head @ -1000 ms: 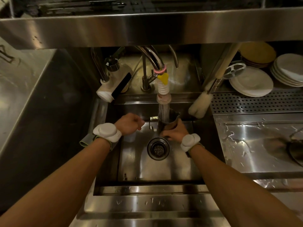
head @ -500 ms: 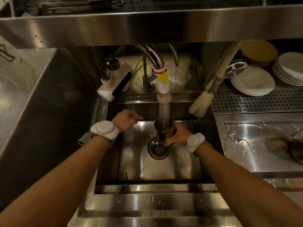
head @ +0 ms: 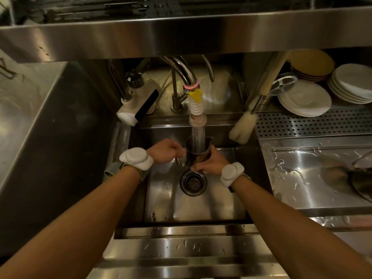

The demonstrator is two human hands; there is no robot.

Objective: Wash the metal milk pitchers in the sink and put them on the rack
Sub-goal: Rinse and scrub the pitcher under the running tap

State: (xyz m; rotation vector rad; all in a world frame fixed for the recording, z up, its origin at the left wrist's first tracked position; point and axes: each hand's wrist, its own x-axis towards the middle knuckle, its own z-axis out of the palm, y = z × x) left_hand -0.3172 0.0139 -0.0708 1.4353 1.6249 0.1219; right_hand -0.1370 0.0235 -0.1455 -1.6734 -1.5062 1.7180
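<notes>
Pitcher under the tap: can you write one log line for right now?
step: rinsing | pitcher: mouth up under running tap, over sink | right hand: grips its body | left hand: curled at handle, grip unclear

1. Your milk pitcher [head: 198,151] is a small polished steel jug. It stands upright with its mouth open upward, its spout toward the far right and its handle to the left.
2. You hold it over the steel sink [head: 201,206], just behind the drain [head: 193,183]. Water from the tap [head: 197,109] runs into its mouth.
3. Your left hand [head: 165,151] grips the handle, and your right hand [head: 209,162] wraps the lower body.
</notes>
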